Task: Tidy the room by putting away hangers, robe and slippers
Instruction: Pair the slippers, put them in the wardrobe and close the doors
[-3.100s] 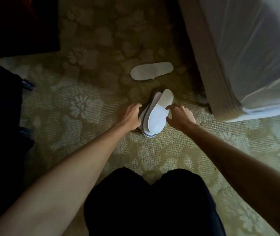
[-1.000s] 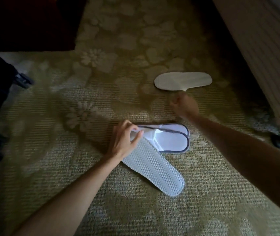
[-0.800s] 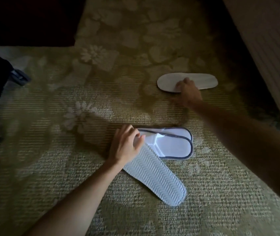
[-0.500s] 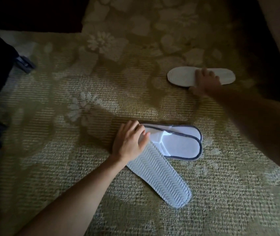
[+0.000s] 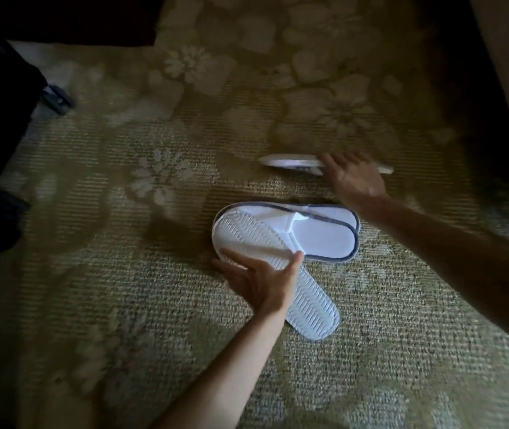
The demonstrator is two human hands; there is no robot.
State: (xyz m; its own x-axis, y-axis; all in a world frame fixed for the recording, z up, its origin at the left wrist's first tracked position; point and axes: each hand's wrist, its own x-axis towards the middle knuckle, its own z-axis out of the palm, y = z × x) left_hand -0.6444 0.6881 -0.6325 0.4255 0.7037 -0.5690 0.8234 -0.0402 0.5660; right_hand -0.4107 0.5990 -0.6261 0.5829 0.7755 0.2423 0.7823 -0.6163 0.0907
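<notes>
Slippers lie on the patterned carpet (image 5: 98,305). We see the left hand (image 5: 262,281) open, fingers straight, resting on the sole-up slipper (image 5: 309,308), which crosses an upright slipper (image 5: 324,235). Right hand (image 5: 354,178) grips the third slipper (image 5: 290,162) at its middle, its near edge raised; blur hides the finger detail.

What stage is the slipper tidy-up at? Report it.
Done: two slippers lie together on the carpet, a sole-up slipper across a trimmed slipper. In hand: the right hand grips a third slipper, tipped on edge; the left hand touches the sole-up one. Left: none is put away; no hangers or robe in view.
</notes>
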